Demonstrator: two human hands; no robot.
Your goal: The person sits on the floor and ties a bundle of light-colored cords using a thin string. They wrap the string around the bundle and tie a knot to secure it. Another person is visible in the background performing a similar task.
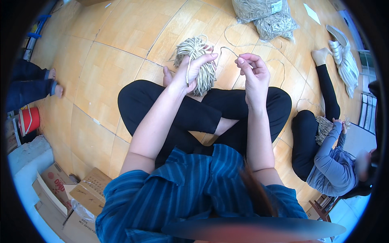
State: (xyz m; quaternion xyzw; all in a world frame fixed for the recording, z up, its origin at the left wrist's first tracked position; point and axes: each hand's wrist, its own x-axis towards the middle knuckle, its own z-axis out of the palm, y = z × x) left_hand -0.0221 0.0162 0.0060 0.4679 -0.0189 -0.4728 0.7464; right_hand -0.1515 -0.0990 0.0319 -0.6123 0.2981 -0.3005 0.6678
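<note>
My left hand [191,69] is closed around a thick bundle of beige-grey cord [206,77], held above my crossed legs. Looped strands stick out at its top, and one strand crosses over the back of that hand. To its right, my right hand [257,77] pinches a thin cord strand [228,48] between thumb and fingertips. The strand runs in a slack curve from the bundle to those fingers. Part of the bundle is hidden behind my left hand.
Clear bags of similar cord [277,27] lie ahead, with loose strands trailing over the tiled floor [109,60]. A seated person [330,170] at right handles another cord bundle [323,128]. Another person's legs [30,91], a red bucket [29,120] and cardboard boxes [91,189] are at left.
</note>
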